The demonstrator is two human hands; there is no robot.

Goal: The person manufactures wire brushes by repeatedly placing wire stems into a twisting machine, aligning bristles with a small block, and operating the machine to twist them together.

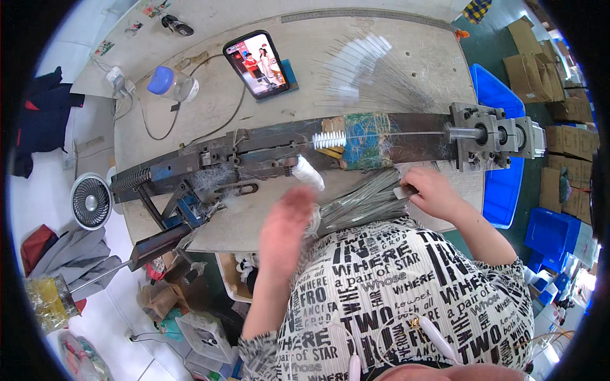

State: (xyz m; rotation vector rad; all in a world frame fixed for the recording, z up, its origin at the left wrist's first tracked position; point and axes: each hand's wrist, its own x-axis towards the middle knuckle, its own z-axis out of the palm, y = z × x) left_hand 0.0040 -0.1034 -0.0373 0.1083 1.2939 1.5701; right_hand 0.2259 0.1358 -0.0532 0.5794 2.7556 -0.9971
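My left hand is smeared by motion, just below a white-wrapped handle on the machine; its fingers cannot be made out. A bundle of thin grey metal wires lies along the near table edge, against my patterned top. At the bundle's right end my right hand is closed, fingers curled in beside a small pale piece; what they grip is hidden. Above the bundle, a white bristle brush sits on a thin rod running right to the machine's metal chuck.
The long steel machine bed crosses the worktable. Behind it stand a phone and a blue-lidded jar; loose wires fan out at the back. Blue bins stand on the right, a small fan on the left.
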